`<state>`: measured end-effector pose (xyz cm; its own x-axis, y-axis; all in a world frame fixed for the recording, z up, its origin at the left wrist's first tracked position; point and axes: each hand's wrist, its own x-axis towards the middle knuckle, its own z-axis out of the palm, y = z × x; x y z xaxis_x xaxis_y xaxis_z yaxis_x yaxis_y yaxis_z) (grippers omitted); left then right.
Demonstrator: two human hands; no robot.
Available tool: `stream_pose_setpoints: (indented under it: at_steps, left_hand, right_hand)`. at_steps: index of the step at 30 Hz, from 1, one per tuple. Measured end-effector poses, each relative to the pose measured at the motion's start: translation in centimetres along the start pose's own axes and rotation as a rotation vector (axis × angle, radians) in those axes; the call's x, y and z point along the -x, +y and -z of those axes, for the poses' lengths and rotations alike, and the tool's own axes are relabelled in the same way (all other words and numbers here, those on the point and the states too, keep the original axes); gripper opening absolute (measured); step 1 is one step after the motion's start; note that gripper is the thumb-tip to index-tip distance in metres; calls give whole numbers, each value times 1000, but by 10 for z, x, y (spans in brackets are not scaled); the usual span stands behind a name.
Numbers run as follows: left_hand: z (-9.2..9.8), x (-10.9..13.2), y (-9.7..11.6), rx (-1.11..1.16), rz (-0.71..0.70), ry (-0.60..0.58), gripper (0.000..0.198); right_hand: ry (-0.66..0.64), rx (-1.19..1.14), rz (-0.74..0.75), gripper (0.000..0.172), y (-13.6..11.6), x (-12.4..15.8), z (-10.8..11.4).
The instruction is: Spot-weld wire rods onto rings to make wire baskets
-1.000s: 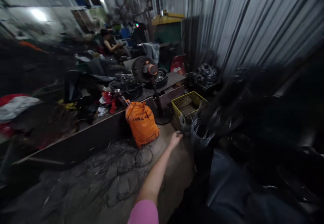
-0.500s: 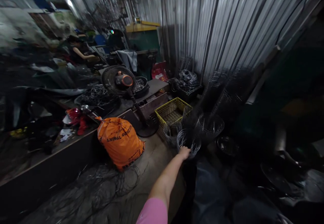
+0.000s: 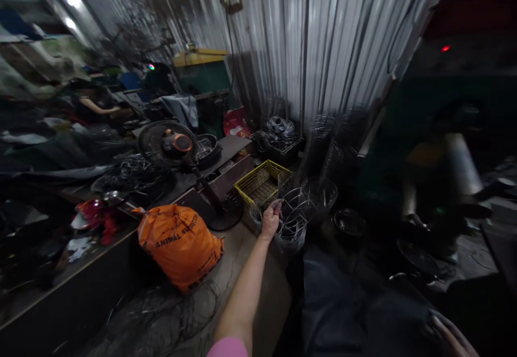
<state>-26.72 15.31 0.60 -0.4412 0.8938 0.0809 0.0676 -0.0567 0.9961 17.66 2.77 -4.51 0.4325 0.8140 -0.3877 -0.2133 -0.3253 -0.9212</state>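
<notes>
My left hand (image 3: 271,221) is closed on the near side of a round wire frame (image 3: 298,202), a thin hoop with wires crossing inside it. The frame is raised at a tilt over a stack of similar wire rings (image 3: 291,243) on the floor. My right hand (image 3: 450,334) shows only in part at the lower right edge, blurred, its fingers stretched out beside the dark cloth (image 3: 339,303) over my lap. I see nothing in its fingers, though most of the hand is out of frame.
Behind the stack sits a yellow plastic crate (image 3: 262,182), with another wire bundle (image 3: 321,193) to its right. A standing fan (image 3: 172,144) and an orange sack (image 3: 180,246) are to the left. Loose wire (image 3: 161,314) lies on the floor. A person (image 3: 92,104) sits farther back.
My left hand has risen from the stack, lifting the wire frame up and away from me. My right hand has come into view at the lower right. The view has swung to the right.
</notes>
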Motion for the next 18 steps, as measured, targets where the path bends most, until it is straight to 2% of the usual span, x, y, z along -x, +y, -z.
stream_pose_setpoints:
  at_steps: [3, 5, 8, 9, 11, 12, 14, 16, 18]
  left_hand:
    - [-19, 30, 28, 370, 54, -1, 39]
    - [-39, 57, 41, 553, 175, -77, 40]
    - [-71, 98, 48, 708, 374, -227, 39]
    - [-81, 111, 48, 739, 425, -272, 38]
    - [-98, 132, 44, 761, 502, -346, 36]
    - [-105, 141, 41, 755, 531, -372, 36]
    - [-114, 153, 34, 710, 580, -379, 35]
    - [-117, 163, 29, 604, 572, -285, 32]
    - [-119, 172, 28, 446, 456, -148, 28]
  right_hand:
    - [-96, -37, 5, 31, -15, 7, -10]
    - [-164, -74, 37, 31, -25, 17, -23]
    - [-287, -148, 39, 42, -41, 40, -47]
    - [-402, -179, 31, 46, -47, 51, -55]
    - [-519, -250, 55, 49, -59, 71, -66]
    - [-518, -278, 66, 47, -65, 81, -69]
    - [-418, -329, 75, 39, -75, 95, -71]
    - [-314, -364, 97, 32, -81, 102, -68]
    - [-258, -364, 155, 30, -81, 104, -63]
